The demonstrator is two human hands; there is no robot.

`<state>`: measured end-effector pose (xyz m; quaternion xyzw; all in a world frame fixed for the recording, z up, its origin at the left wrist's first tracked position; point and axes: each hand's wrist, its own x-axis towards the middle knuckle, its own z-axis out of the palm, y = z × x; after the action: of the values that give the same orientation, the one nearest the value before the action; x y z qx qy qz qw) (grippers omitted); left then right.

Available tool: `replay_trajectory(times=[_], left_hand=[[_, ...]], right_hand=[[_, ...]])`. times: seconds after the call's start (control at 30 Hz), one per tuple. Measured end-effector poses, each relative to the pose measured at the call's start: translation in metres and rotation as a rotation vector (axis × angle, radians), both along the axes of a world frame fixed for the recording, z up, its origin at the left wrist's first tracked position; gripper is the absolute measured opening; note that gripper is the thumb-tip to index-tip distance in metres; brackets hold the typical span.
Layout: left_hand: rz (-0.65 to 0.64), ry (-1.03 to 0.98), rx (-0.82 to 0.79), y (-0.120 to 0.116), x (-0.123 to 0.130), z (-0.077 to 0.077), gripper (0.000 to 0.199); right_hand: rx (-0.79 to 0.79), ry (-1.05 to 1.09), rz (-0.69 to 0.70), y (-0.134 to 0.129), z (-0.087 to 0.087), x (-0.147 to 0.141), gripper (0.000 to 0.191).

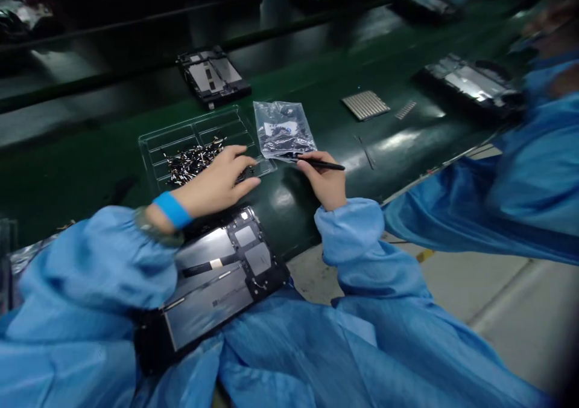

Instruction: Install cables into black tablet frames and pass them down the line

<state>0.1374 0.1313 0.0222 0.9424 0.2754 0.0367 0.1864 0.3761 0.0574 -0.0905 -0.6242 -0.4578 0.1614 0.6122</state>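
My left hand (222, 178) is over the near side of a clear plastic tray (239, 115), its fingers apart and nothing in them. In the tray lies a heap of small black, white and gold parts (192, 160). My right hand (326, 181) grips black tweezers (328, 165), whose tips point left to the lower edge of a clear plastic bag (284, 127). Dark small items and a whitish label show inside that bag. Below my left wrist, an opened tablet-like device (212, 299) rests at the table's near edge, partly hidden by my sleeve.
Another opened device (212, 76) lies beyond the tray. To the right are a ridged plate (365, 105), a small strip (406, 110) and a thin tool (364, 152). A co-worker's blue sleeve (520, 172) reaches the table by a stack of devices (470, 82).
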Motion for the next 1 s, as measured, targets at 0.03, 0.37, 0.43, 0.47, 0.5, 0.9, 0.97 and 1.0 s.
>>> replay_trajectory(times=[0.03,0.37,0.43,0.47,0.5,0.9,0.97,1.0], left_hand=[[-0.027,-0.001,0.007,0.008,0.019,-0.009,0.050],[-0.088,0.103,0.103,0.016,0.074,-0.047,0.043],[-0.096,0.100,0.095,0.013,0.073,-0.048,0.043],[-0.102,0.099,0.103,0.013,0.073,-0.049,0.044],[-0.110,0.098,0.113,0.012,0.072,-0.050,0.044],[-0.192,0.081,0.128,-0.001,0.074,-0.056,0.047],[-0.199,0.087,0.126,-0.003,0.074,-0.056,0.048],[-0.201,0.090,0.125,-0.003,0.074,-0.056,0.048]], right_hand=[[-0.003,-0.010,-0.001,0.002,-0.001,0.000,0.019],[-0.061,-0.027,-0.006,0.012,0.000,0.000,0.023],[-0.065,-0.039,-0.007,0.011,0.002,-0.001,0.024],[-0.067,-0.044,-0.007,0.011,0.003,-0.001,0.025],[-0.070,-0.049,-0.005,0.010,0.004,-0.001,0.025],[-0.122,-0.063,-0.062,-0.007,0.003,0.001,0.025],[-0.128,-0.064,-0.072,-0.010,0.003,0.001,0.023],[-0.130,-0.067,-0.074,-0.011,0.003,0.001,0.023]])
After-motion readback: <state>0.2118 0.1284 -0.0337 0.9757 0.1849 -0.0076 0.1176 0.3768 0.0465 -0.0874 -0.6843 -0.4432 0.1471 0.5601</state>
